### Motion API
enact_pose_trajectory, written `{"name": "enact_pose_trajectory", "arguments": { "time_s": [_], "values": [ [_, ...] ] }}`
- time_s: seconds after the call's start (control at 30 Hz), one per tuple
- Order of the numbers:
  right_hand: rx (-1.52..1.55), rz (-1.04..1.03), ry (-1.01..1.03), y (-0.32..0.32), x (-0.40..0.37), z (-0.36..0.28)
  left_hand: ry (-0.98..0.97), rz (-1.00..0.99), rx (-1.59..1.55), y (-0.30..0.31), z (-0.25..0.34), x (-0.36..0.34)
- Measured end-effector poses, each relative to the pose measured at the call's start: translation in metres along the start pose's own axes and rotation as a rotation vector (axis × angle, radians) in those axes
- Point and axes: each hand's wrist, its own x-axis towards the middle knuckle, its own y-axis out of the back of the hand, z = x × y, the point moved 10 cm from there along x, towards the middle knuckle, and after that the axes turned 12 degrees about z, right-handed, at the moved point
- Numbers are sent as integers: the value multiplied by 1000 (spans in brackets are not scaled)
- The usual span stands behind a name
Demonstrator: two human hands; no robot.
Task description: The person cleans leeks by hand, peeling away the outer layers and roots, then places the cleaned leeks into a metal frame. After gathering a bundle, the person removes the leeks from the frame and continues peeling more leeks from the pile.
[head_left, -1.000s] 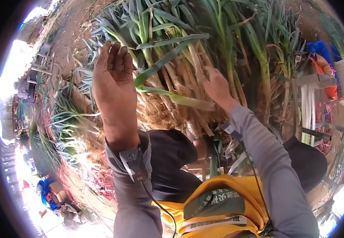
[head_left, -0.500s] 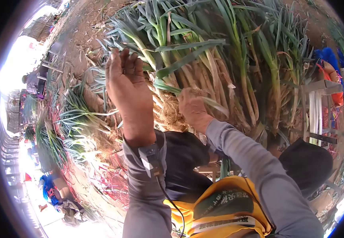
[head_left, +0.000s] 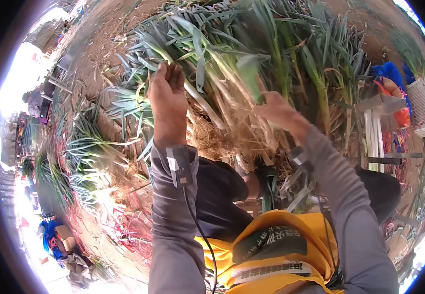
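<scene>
Head view: the right hand (head_left: 271,109) pinches a blurred green leaf (head_left: 250,73) by its lower end, apparently keeping it clear of the leeks (head_left: 229,73) beneath. The left hand (head_left: 170,103), loosely uncurled and seemingly empty, hovers beside them; their roots (head_left: 207,136) lie nearest, likely for easy reach.

"What sort of place is this?"
"An outdoor vegetable-handling yard, by the look: rooted leeks (head_left: 224,93) heaped on bare earth (head_left: 109,44)."
"Anything else?"
"Another pile (head_left: 95,144) left, red strands (head_left: 131,230) scattered nearer."
</scene>
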Motion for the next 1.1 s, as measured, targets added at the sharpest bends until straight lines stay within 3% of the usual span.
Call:
{"name": "enact_pose_trajectory", "arguments": {
  "time_s": [0.03,0.07,0.13,0.23,0.3,0.37,0.43,0.5,0.53,0.6,0.7,0.77,0.83,0.97,1.1],
  "values": [
    [267,-196,-137,5,-11,6,79,21,21,2,-16,3],
    [264,-188,-138,23,-18,7,132,30,56,0,-34,3],
    [593,-154,-166,55,-35,-2,214,18,184,-2,-72,2],
    [532,-114,-201,86,-68,-6,322,1,344,-23,-124,-16],
    [525,-139,-164,85,-92,-12,351,-152,250,-48,-142,-53],
    [570,-239,-267,68,-122,8,433,-317,257,-41,-197,-24],
    [200,-187,-50,60,-138,23,415,-25,472,-32,-200,-47],
    [168,-112,1,48,-153,59,406,-391,440,-63,-207,-79],
    [139,-20,31,52,-154,70,401,-383,440,-68,-205,-86],
    [98,-18,-50,57,-145,75,123,-578,622,-97,-180,-113],
    [43,28,-171,57,-110,114,225,-562,622,-102,-167,-150],
    [-398,109,-30,59,-80,139,260,-758,612,-103,-173,-182],
    [-337,188,17,55,-61,129,-45,-985,663,-109,-155,-214],
    [-385,330,61,30,-25,78,-158,-1006,794,-94,-140,-232],
    [-283,258,189,-31,13,-12,-352,-999,766,-98,-113,-226]
  ]
}}
